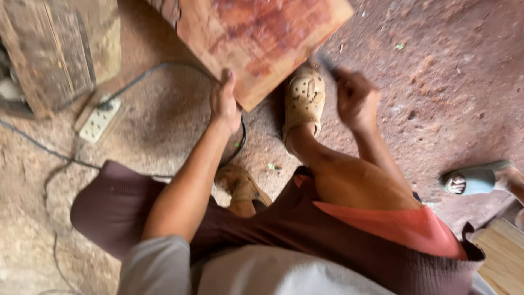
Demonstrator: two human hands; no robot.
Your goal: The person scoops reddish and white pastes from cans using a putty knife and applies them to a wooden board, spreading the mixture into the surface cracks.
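My left hand clamps the lower edge of the reddish-brown flat wooden board, which lies at twelve o'clock on the dusty floor. My right hand, at one o'clock, is closed on a thin dark tool, blurred, just beside my tan perforated sandal.

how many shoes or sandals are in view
3: a tan clog beside the wooden board, another tan clog partly hidden behind the left arm, a grey-green sandal at right.
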